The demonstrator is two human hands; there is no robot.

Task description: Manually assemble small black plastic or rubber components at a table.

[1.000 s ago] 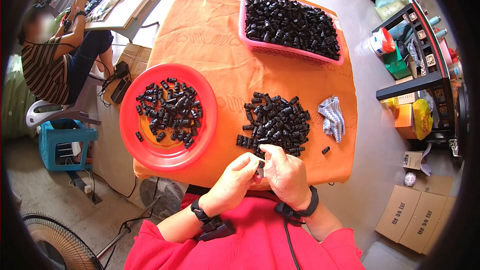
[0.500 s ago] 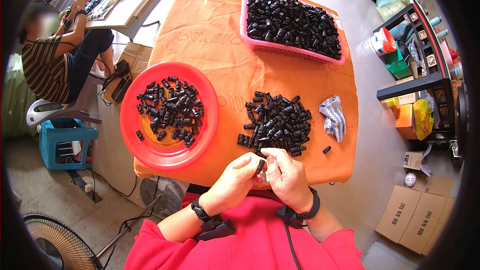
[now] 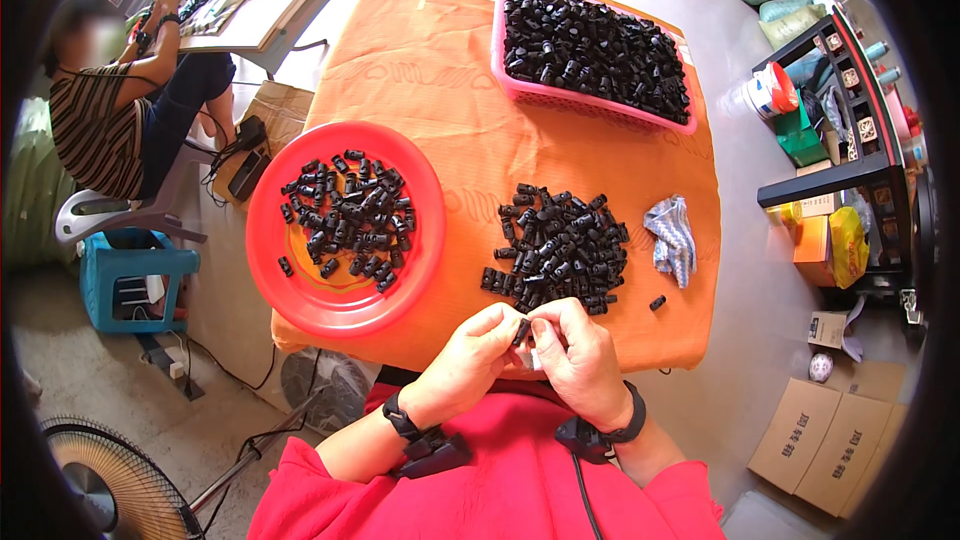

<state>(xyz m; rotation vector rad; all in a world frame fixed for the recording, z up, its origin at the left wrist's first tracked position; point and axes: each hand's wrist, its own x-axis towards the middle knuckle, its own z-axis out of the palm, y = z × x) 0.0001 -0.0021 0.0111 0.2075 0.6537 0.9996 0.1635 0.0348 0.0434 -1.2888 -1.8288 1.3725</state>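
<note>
Close to my body, at the table's near edge, my left hand (image 3: 468,358) pinches a small black cord lock (image 3: 522,331) between thumb and fingers. Against it, my right hand (image 3: 580,358) is closed, its thumb and forefinger meeting the piece. Something small and whitish (image 3: 535,361) shows below the fingers; which hand has it I cannot tell. Just beyond my hands lies a loose pile of black cord locks (image 3: 565,250). More of them lie in a round red plastic tray (image 3: 262,260) on the left. A single cord lock (image 3: 657,303) rests right of the pile.
An orange cloth (image 3: 400,70) covers the table. At its far right stands a pink basket (image 3: 600,112) heaped with black pieces. A crumpled checked rag (image 3: 672,235) lies at the right. Left are a seated person (image 3: 100,130), a blue stool (image 3: 140,275) and a fan (image 3: 110,485).
My right thumb and fingers have shifted a little, closing in on the cord lock. The whole view has moved slightly; the pile and the tray look the same.
</note>
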